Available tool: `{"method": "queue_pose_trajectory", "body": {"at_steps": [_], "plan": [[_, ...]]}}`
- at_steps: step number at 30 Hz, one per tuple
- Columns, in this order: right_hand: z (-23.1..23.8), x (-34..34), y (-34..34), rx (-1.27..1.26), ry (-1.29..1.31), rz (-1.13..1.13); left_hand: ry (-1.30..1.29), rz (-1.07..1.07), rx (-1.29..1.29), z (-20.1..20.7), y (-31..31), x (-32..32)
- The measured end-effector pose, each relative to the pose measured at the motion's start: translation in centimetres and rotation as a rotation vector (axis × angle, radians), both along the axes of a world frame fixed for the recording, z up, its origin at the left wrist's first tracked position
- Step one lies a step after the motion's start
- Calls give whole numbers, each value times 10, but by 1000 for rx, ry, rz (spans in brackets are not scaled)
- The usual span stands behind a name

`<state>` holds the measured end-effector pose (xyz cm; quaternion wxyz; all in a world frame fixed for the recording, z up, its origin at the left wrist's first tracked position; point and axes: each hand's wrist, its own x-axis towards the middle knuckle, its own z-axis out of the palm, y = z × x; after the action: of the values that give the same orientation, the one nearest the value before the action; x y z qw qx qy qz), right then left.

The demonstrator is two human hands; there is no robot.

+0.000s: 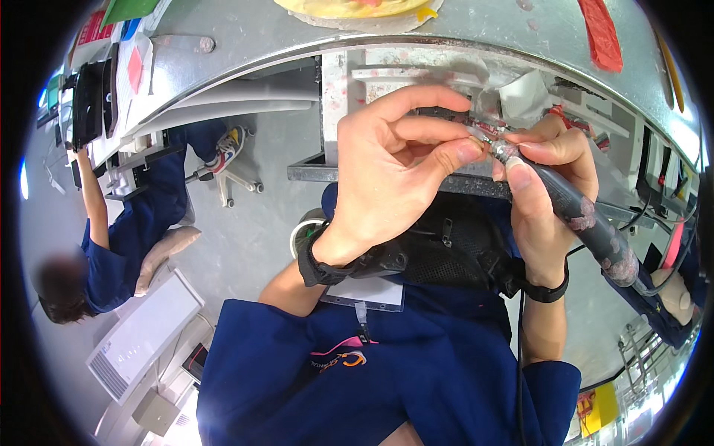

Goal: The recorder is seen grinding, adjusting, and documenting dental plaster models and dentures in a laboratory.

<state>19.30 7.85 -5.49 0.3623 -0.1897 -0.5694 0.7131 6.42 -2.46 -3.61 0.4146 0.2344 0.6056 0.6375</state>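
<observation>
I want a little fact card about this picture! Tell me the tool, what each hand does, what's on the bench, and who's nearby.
Tool: black rod-shaped tool, slanting, with patchy pinkish-grey marks
Right hand: wrapped around the tool near its tip
Left hand: thumb and fingertips at the tip; anything pinched there is too small to tell
Bench: grey bench with a red strip and a yellow round thing, partly cut off
Nearby: a person in dark blue at the left

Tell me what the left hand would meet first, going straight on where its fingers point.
Probably the metal tip of the dark handpiece held by the right hand; it lies just beyond the fingertips of the left hand, though exact depth is hard to judge.
</observation>
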Motion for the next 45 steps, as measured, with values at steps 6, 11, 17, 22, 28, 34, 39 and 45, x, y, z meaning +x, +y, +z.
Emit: {"method": "queue_pose_trajectory", "body": {"at_steps": [6,11,17,22,28,34,39,45], "plan": [[2,1,2,19,-32,26,-14,-23,-13,1,0,-2],[0,-1,1,6,-20,15,-34,-23,-21,2,0,-1],[1,0,1,30,-40,14,-57,-26,-7,2,0,-2],[0,-1,0,16,-23,9,-72,-39,-23,2,0,-4],[-1,2,1,39,-24,11,-126,-23,28,-1,3,-3],[3,1,2,44,-51,-5,-83,-57,3,-1,4,-5],[61,30,38,210,-326,-89,-20,-5,105,0,-7,-5],[116,151,208,840,-1089,-337,-78,12,243,14,-20,-12]]}}
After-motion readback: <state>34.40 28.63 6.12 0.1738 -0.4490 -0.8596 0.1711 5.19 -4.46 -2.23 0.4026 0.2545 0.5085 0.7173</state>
